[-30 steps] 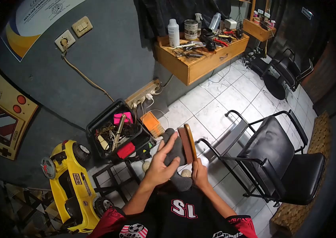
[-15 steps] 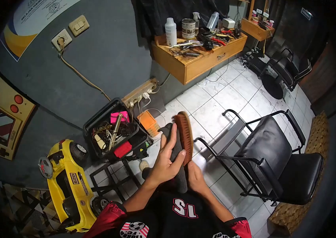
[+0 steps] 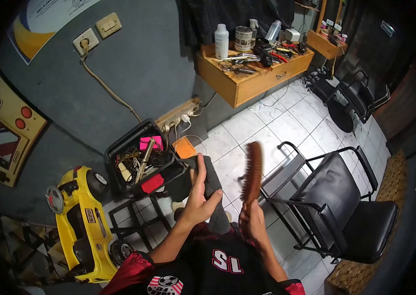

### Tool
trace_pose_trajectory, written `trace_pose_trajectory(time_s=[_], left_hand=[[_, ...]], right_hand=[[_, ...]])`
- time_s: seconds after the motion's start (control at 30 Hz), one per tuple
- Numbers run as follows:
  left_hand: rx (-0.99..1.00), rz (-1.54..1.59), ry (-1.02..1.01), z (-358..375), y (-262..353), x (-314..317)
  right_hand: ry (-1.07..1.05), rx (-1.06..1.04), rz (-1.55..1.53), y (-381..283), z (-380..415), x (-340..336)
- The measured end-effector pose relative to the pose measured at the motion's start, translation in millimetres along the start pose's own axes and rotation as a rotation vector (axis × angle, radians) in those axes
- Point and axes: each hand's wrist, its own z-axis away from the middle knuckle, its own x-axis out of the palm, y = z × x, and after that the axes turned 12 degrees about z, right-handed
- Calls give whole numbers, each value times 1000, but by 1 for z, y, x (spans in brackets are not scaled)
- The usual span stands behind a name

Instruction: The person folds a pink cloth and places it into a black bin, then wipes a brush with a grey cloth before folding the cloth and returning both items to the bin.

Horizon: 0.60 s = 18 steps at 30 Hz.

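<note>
In the head view, my left hand (image 3: pixel 198 201) grips a long dark grey fabric piece (image 3: pixel 214 184), its thumb across the near face and fingers along the left side. I cannot make out exactly what the piece is. My right hand (image 3: pixel 253 220) is closed round the handle of a brush (image 3: pixel 253 169) with a reddish-brown body and dark bristles. The brush stands upright, bristles facing left, apart from the grey piece.
A black crate (image 3: pixel 141 157) of cords and tools sits on a black stand (image 3: pixel 139 216). Beside it is a yellow toy car (image 3: pixel 83 226). A black chair (image 3: pixel 338 206) stands right. A wooden wall shelf (image 3: pixel 262 76) holds bottles, a can and tools.
The brush has moved right, away from the grey piece it lay against, and my right hand has shifted with it. The whole view has shifted slightly.
</note>
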Motion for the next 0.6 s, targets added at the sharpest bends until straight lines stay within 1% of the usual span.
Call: trace_pose_trajectory(time_s=[0.07, 0.1, 0.13, 0.17, 0.23, 0.27, 0.3, 0.33, 0.37, 0.4, 0.43, 0.47, 0.5, 0.57, 0.6], left_hand=[[16, 45, 33, -1, 3, 7], [37, 92, 51, -2, 6, 8], [81, 46, 29, -6, 11, 7], [85, 47, 33, -11, 14, 5], [151, 113, 64, -15, 19, 2], [96, 245, 96, -15, 22, 1], [123, 153, 144, -16, 30, -1], [133, 70, 137, -15, 22, -7], [141, -11, 133, -13, 12, -13], [139, -18, 132, -9, 9, -14], [109, 60, 123, -5, 7, -14], [84, 143, 116, -4, 6, -13], [89, 147, 116, -6, 5, -10], [96, 164, 154, 0, 3, -6], [69, 122, 143, 2, -1, -8]], right_hand=[[-111, -103, -331, -20, 18, 10], [-210, -116, -208, -12, 17, 8], [-149, -290, 83, -8, 12, 12], [-83, -464, 375, -8, 6, 17], [-86, -465, 370, 49, -16, 18], [-74, -376, 592, 74, -27, 11], [-57, -288, 810, 87, -36, 6], [-51, -152, 837, 91, -38, 3], [-54, -160, 836, 109, -47, -7], [-53, -100, 851, 134, -57, -17], [-48, -31, 861, 143, -57, -19], [-5, 19, 785, 150, -58, -23], [-1, 15, 789, 137, -56, -24], [36, -16, 349, 96, -34, -14], [42, -75, 252, 76, -28, -9]])
